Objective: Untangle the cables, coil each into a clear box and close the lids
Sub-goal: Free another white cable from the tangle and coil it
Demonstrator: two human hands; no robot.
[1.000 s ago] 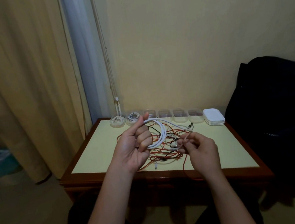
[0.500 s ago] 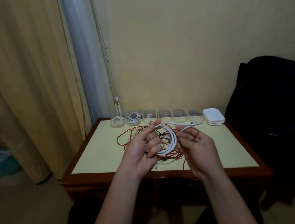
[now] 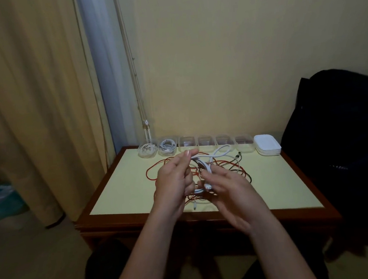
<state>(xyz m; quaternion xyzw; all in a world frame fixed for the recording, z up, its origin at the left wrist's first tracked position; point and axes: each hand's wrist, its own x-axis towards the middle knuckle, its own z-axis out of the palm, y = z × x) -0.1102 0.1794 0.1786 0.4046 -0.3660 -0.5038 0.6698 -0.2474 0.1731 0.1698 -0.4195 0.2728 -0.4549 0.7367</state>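
Left grip: my left hand [image 3: 174, 182] is closed on the white cable [image 3: 206, 165], with the loops gathered in my curled fingers and the thumb pinching the top of the coil.
Right grip: my right hand [image 3: 231, 188] is against the same cable just beside the coil. Motion blur hides whether its fingers pinch it or only guide it, so I cannot tell.
Cable: most of it hangs between my two hands above the table [image 3: 125, 188]. Its free tail runs away from my fingertips towards the boxes.
Below my hands: the red cable [image 3: 156, 165] and a black one [image 3: 238, 157] lie tangled on the tabletop under the coil.
Step, as I judge it: winding the white cable into a small coil.
Doing it well: make each new turn the same size as the others, feed the tail in with my right hand, and lift clear so no red strand gets caught.
Destination: the nearest empty box [image 3: 187, 144], straight beyond my left thumb, next to the two filled boxes [image 3: 147, 150].
Afterwards: the lid stack [image 3: 267, 145] sits far beyond my right hand.
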